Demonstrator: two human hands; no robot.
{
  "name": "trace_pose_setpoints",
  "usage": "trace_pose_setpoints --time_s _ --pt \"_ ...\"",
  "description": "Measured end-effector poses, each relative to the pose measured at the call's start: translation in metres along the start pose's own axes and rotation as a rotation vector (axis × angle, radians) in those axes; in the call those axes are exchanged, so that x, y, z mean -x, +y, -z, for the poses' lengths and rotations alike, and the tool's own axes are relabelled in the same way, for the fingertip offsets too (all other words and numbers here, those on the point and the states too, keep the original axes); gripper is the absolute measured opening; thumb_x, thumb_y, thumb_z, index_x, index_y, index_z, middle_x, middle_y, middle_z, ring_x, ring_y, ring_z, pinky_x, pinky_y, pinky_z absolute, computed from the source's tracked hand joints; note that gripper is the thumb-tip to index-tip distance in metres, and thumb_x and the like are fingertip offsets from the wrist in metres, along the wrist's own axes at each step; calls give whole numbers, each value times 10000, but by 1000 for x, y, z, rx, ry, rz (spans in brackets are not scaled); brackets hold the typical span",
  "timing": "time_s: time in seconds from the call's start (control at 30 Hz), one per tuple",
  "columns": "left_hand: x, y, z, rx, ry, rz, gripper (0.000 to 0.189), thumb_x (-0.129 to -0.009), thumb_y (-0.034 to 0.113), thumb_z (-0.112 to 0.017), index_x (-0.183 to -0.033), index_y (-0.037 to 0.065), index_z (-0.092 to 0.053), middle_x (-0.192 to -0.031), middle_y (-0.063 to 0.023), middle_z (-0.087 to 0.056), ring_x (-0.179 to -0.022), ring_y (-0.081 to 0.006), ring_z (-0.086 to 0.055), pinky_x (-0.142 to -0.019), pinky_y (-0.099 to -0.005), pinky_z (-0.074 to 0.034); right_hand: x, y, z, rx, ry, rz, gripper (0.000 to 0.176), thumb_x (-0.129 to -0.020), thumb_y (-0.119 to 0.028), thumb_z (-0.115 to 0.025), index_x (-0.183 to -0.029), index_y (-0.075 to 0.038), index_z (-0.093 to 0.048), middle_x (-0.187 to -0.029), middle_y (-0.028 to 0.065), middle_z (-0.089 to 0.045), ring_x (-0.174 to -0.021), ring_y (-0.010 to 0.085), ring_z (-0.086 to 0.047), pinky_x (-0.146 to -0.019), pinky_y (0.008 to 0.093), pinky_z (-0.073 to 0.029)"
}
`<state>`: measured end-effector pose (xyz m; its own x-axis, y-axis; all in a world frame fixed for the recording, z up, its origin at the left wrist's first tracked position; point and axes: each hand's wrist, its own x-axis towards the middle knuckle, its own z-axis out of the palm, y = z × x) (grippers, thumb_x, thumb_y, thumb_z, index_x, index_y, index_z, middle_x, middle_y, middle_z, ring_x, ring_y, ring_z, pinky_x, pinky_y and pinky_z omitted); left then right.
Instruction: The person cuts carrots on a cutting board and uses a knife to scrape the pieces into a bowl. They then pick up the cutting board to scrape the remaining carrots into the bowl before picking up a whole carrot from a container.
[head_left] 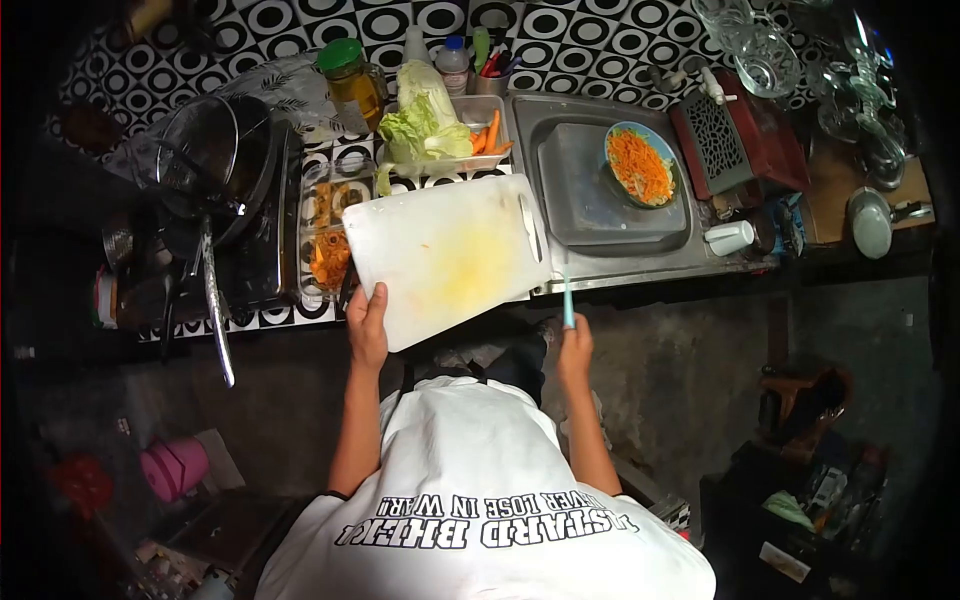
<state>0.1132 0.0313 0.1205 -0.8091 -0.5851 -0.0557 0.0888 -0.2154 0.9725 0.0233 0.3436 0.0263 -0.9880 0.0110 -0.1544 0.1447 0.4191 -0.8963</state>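
- One view, worn on the head, tips steeply down, with the person's own shirt (480, 500) at 6 o'clock.
- It faces 12 o'clock, where the table (270, 315) crosses from 9 to 3 o'clock.
- The lens is a wide fisheye, dark at the corners. The left hand (367, 325) and right hand (575, 350) sit near centre, and the floor (700, 380) lies at 4 o'clock.

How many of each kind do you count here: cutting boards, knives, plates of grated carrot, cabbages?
cutting board: 1
knife: 1
plate of grated carrot: 1
cabbage: 1
Total: 4
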Motion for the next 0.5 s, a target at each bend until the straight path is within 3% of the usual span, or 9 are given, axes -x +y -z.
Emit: trace_pose_setpoints --time_s 0.07,0.17,0.2,0.27,0.37,0.5 --pt "-7 -8 20 39 -18 41 404 -1018 277 -502 -1277 -31 -541 -1199 -94 -627 -1069 -150 -590 -937 -284 -445 -2 -31 16 -291 14 -68 222 -939 -87 -441 -1075 -17 -601 -734 39 -527 -636 95 -467 -580 254 -416" --pt "-14 -2 16 67 6 39 393 -1018 287 -510 -1241 -34 -560 -1164 -81 -631 -1045 -136 -578 -925 -276 -434 0 -56 10 -402 -73 -18 240 -947 -124 -407 -1050 -12 -593 -712 16 -487 -590 67 -423 -536 209 -365" --pt "-18 -5 18 93 6 81 400 -1014 292 -517 -1244 -32 -559 -1164 -86 -632 -1053 -149 -584 -926 -287 -441 -1 -60 8 -400 -68 -22 240 -947 -124 -407 -1050 -12 -593 -712 16 -487 -590 67 -423 -536 209 -365" --pt "-28 -13 23 117 6 124 407 -1009 298 -524 -1248 -30 -559 -1163 -92 -633 -1062 -162 -590 -928 -297 -448 -4 -67 1 -688 -240 -58 279 -956 -185 -382 -1031 4 -574 -687 5 -431 -556 73 -375 -501 208 -308" --pt "-50 -40 35 325 36 364 427 -1001 283 -529 -1295 -28 -526 -1206 -113 -615 -1082 -205 -601 -939 -318 -469 -5 -68 -9 -949 -215 -182 303 -976 -258 -387 -1012 5 -532 -653 -4 -386 -524 84 -340 -478 235 -286" --pt "-54 -44 31 178 31 344 419 -993 258 -549 -1298 -27 -524 -1206 -105 -616 -1079 -196 -600 -935 -317 -470 -8 -53 -3 -1084 -198 -246 334 -993 -314 -393 -1008 -3 -513 -627 -3 -387 -502 99 -345 -482 252 -297"
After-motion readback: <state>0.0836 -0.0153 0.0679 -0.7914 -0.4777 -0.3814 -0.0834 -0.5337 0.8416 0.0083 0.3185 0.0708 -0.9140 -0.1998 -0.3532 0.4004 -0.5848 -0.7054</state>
